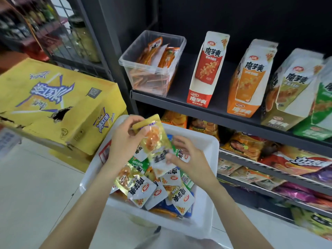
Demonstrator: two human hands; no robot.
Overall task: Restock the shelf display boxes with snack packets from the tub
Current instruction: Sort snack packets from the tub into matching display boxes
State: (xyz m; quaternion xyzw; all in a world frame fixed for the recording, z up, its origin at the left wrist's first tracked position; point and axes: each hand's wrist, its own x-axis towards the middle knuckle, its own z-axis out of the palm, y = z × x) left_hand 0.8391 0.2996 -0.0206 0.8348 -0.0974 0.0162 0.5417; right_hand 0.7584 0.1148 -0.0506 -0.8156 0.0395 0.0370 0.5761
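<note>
- My left hand (124, 139) grips a gold packet (152, 139) by its far top edge, fingers curled round it, above the tub (203, 212).
- My right hand (186, 157) pinches the near white end of the same packet with thumb and fingers; the other fingers hang loosely curled.
- The packet is tilted, gold end far-left, white end near-right, held clear over the pile.
- The white tub sits near centre on the floor, just left of the shelving, with loose packets (158, 187) heaped in it: gold, green, white, blue and orange ones, mixed.
- The shelf (181, 103) is far right and above the tub.
- On it, left to right: a clear bin (152, 81) with orange packets in it, a red box (206, 69), an orange box (249, 81), a tan box (291, 90), a green box (321, 112).
- The boxes stand tilted back, apart from each other, except tan and green, which touch.
- How full the boxes are I cannot tell.
- Lower shelves (269, 169) on the right carry larger snack bags.
- A yellow carton (53, 103) sits to the left, just beside the tub's far-left corner, with a torn hole in its top.
- Far left, a wire rack (75, 36), blurred.
</note>
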